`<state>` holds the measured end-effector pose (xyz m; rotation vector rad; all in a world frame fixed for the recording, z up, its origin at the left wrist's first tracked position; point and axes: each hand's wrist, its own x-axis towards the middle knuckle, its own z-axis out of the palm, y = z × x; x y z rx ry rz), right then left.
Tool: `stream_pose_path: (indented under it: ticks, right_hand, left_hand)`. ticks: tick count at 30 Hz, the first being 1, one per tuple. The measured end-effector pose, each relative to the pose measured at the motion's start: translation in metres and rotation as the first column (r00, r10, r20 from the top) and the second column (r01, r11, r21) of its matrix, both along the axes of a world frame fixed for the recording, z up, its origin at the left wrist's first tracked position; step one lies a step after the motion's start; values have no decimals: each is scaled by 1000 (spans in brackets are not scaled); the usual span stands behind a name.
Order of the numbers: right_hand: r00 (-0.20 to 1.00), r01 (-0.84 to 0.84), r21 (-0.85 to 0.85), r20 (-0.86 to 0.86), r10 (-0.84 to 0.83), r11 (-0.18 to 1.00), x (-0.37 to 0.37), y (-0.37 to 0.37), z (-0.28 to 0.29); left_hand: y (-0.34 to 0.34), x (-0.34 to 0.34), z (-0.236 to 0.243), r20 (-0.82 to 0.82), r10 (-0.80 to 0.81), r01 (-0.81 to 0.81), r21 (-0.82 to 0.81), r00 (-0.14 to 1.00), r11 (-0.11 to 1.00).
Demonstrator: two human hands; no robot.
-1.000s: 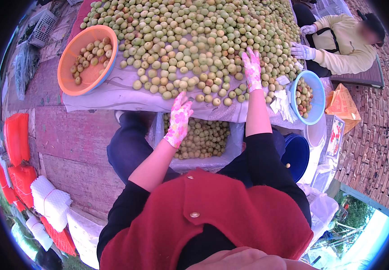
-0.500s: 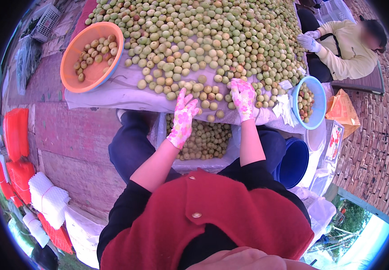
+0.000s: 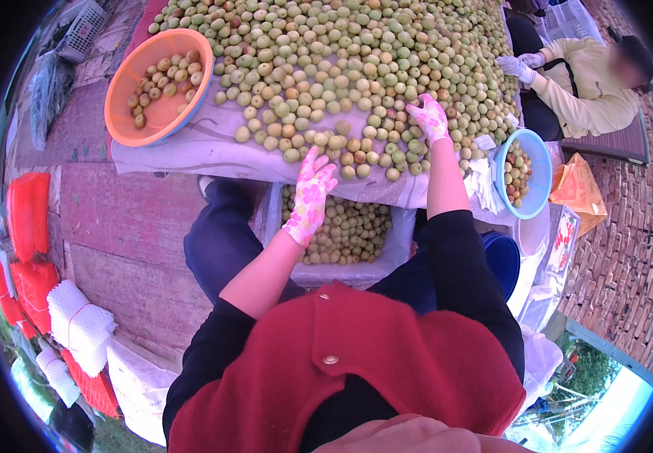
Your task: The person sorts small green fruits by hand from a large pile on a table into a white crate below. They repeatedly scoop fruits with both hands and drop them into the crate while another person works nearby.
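Note:
Small round green-yellow fruit (image 3: 311,68) covers a cloth-topped table (image 3: 168,158) in a wide, loose pile. My left hand (image 3: 311,192), in a pink floral glove, is at the front edge beside some loose fruit, fingers apart with nothing visible in them. My right hand (image 3: 428,119), gloved alike, reaches farther back into the pile, its fingertips on or just above the fruit, fingers apart. Beneath the front edge, between my legs, a lined crate (image 3: 349,234) holds more fruit. An orange basin (image 3: 124,109) with some fruit stands at the left; a blue basin (image 3: 534,185) with fruit at the right.
A co-worker (image 3: 583,98) in white gloves sits at the right side of the table. A blue bucket (image 3: 501,264) and orange bag (image 3: 579,196) are at lower right. Red mesh bundles (image 3: 28,215), white foam bundles (image 3: 73,325) and a plastic crate (image 3: 77,34) lie at left.
My right hand drew back toward the front edge, then moved forward into the pile again. My left hand stayed near the edge. The co-worker's hands moved closer together.

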<state>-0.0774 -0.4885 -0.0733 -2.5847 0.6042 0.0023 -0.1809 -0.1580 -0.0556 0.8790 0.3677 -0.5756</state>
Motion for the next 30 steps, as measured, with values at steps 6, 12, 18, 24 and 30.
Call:
stream_pose_path:
  ticks: [6,12,18,24,30]
  right_hand:
    - [983,-64,295,181,10,953,-44,26,15]
    - [935,-355,-283,-117,335,891,-33,76,16]
    - [985,-153,-96,60,159,984,-47,53,57]
    - [978,153,-391,-71,-195,908,-174,-40,147]
    - [776,388,-513,-267,-572,766,-281,-85,183]
  left_hand:
    - [-2,0,0,4,-16,16,12,1000,1000]
    - [-1,0,-1,7,-2,2,14,1000,1000]
    - [-1,2,-1,23,11,-11,-7,1000,1000]
    - [-1,5,0,20,18,-18,8,1000,1000]
    - [-4,9,-7,38,-132,129,80,991,988]
